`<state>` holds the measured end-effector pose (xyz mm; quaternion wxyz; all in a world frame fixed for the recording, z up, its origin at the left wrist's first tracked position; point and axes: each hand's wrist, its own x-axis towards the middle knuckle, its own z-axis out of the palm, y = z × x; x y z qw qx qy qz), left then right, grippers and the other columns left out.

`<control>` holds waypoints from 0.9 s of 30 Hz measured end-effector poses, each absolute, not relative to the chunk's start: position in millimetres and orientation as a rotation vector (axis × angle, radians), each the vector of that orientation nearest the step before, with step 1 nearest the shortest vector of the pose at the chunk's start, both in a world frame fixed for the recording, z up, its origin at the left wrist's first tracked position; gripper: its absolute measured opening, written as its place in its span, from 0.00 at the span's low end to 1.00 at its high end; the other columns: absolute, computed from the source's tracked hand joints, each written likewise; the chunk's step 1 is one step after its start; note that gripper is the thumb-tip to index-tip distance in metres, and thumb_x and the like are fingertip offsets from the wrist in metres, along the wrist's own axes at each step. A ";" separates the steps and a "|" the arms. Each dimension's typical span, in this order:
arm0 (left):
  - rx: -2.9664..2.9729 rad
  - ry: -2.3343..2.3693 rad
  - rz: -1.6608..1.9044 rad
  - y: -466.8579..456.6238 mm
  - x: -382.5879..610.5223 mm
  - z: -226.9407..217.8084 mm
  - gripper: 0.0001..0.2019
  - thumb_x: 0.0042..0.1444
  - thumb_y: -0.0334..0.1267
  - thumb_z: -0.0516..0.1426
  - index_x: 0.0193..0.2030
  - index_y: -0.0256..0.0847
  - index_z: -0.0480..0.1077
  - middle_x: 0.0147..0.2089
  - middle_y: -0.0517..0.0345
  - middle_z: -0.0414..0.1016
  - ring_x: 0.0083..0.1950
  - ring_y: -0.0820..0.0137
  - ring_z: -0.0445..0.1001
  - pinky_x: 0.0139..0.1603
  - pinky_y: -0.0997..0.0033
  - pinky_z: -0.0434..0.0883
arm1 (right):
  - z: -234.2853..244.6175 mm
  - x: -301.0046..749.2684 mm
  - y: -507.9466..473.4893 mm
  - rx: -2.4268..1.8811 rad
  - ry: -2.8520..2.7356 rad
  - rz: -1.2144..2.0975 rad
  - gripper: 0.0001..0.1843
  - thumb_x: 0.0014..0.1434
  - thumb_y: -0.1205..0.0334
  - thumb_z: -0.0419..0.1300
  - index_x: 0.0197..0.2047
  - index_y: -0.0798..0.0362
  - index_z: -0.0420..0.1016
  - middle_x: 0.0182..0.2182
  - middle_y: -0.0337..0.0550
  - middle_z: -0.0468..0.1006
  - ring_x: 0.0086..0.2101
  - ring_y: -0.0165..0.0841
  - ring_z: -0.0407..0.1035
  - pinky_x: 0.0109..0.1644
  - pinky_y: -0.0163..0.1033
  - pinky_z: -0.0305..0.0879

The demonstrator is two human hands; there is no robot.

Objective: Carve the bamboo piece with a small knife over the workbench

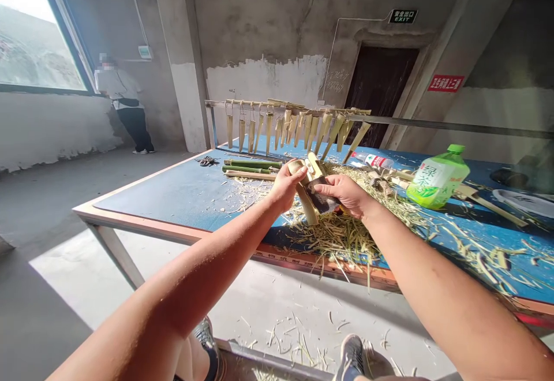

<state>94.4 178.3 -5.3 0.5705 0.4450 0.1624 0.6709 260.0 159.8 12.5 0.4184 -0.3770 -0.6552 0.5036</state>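
My left hand (287, 183) is closed around a pale, carved piece of bamboo (308, 206) held at a tilt above the table's front edge. My right hand (348, 195) pinches a dark, bent sheet that looks like sandpaper (321, 201), pressed against the bamboo's side. Directly beyond the hands is another pale bamboo piece (315, 164); whether it touches the held one I cannot tell. A heap of bamboo shavings (359, 236) lies beneath and right of my hands.
Carved bamboo pieces (269, 122) hang from a rail behind the blue-topped table (173, 196). Green bamboo lengths (249, 166) lie left of my hands. A green-capped bottle (439, 178) stands at right, near a clear bottle (374, 160). A person (125, 104) stands by the window.
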 end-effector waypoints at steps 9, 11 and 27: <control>1.075 0.420 1.609 175.7 97.0 -5.7 0.30 0.39 0.48 0.73 0.42 0.42 0.63 0.31 0.64 0.69 0.29 0.74 0.70 0.32 0.71 0.71 | 9.0 259.0 151.9 -1.227 -1.853 1.387 0.16 0.39 0.58 0.75 0.30 0.57 0.79 0.24 0.42 0.79 0.23 0.32 0.71 0.23 0.34 0.63; 1.080 0.427 1.603 175.9 97.5 -5.7 0.28 0.40 0.48 0.72 0.40 0.42 0.63 0.31 0.64 0.69 0.29 0.74 0.70 0.33 0.70 0.71 | 9.4 259.3 151.8 -1.274 -1.891 1.396 0.16 0.39 0.58 0.75 0.30 0.57 0.79 0.23 0.43 0.78 0.22 0.31 0.70 0.22 0.34 0.62; 1.162 0.412 1.560 178.8 92.1 -7.3 0.24 0.44 0.48 0.71 0.41 0.40 0.68 0.38 0.59 0.75 0.35 0.74 0.72 0.37 0.73 0.69 | 24.6 278.1 151.0 -1.130 -1.843 1.360 0.19 0.44 0.50 0.74 0.28 0.56 0.76 0.19 0.38 0.74 0.18 0.26 0.64 0.19 0.32 0.57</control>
